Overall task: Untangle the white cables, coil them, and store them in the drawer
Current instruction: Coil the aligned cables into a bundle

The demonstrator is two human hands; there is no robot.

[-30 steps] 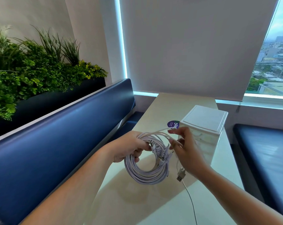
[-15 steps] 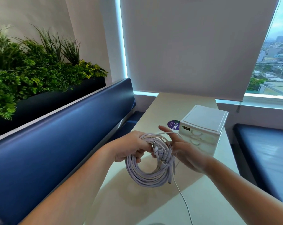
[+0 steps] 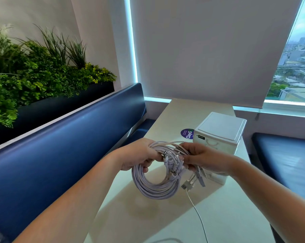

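Currently: white cable coil (image 3: 153, 188), held above table (image 3: 227, 216) beside closed drawer unit (image 3: 218, 137). Left hand (image 3: 139, 155) fingers curled round its top; right hand (image 3: 202, 158) pinching plug ends (image 3: 172, 165). Risk: trailing strand (image 3: 197, 213) may snag, spilling loops.

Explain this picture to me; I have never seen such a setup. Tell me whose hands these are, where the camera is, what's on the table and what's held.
No machine here: a person works bare-handed, and a head-worn camera looks forward and down at the hands. The left hand grips one side of a coil of white cables; the right hand grips the other side, where the plugs bunch. One loose cable trails down over the table. On the table stands a white drawer box, drawers shut, beside a purple sticker.
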